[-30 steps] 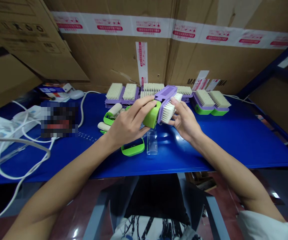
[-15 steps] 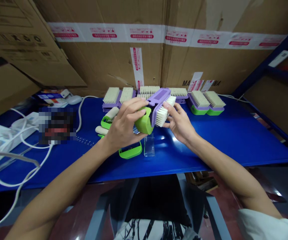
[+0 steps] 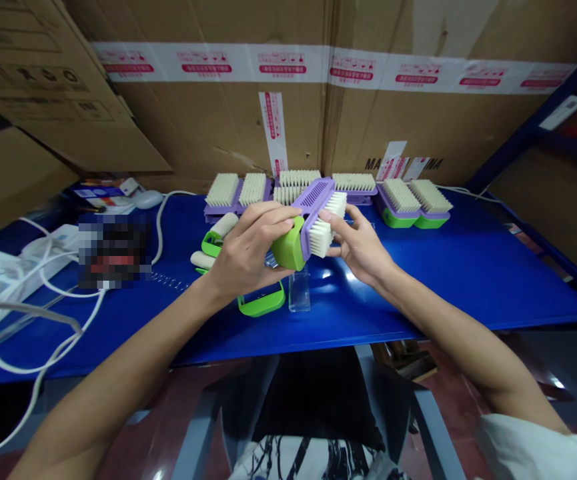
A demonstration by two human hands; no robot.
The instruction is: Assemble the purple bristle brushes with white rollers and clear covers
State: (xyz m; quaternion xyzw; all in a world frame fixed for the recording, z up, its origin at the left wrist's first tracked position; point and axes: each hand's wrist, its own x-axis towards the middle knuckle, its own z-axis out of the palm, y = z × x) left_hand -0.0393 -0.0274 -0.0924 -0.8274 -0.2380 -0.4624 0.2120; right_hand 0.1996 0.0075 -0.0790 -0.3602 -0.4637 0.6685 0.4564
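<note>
My left hand (image 3: 251, 250) is closed around a green plastic housing (image 3: 289, 247), held tilted above the table. In my right hand (image 3: 361, 247) is a purple brush head (image 3: 313, 200) with white bristles, fingers and thumb pinching it by the bristle side. The brush head's lower edge meets the housing's open side; whether the two are fully joined I cannot tell. Beneath my hands lie a clear plastic piece (image 3: 299, 293) and a green frame part (image 3: 262, 303). Left of my left hand are green parts with cream rollers (image 3: 222, 227).
Purple brush heads (image 3: 223, 191) line the back against a cardboard box (image 3: 193, 113). Two brushes with green bodies (image 3: 402, 202) stand at the back right. White cables (image 3: 48, 287) and a spring (image 3: 168, 281) lie on the blue tabletop (image 3: 468, 273) at left.
The brush head has moved slightly left, closer against the green housing. Both hands keep their hold.
</note>
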